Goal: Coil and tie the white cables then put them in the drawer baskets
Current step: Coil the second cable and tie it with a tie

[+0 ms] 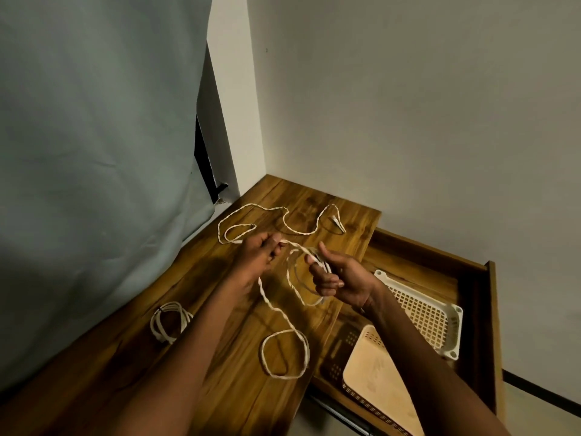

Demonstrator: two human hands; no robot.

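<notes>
Above the wooden tabletop we hold a long white cable between both hands. Our right hand has its fingers curled around a few loops already gathered, thumb up, so the coil keeps its shape while more is added. Our left hand pinches the running length between thumb and fingertips, feeding it toward the right hand; holding it this way seems meant to keep the strand taut and free of kinks as each turn is laid on.

Most of this cable is not yet wound. One part hangs from the hands and ends in a loose ring on the tabletop near us, and another part wanders in curves toward the far corner, where its plug lies. We judge the coiling to be at an early stage.

To our left on the tabletop lies a finished coil, bound with a dark tie, set aside and not yet stored.

To the right the drawer stands open, ready to receive the coils. In it sit a white basket and, nearer us, a tan basket
</notes>
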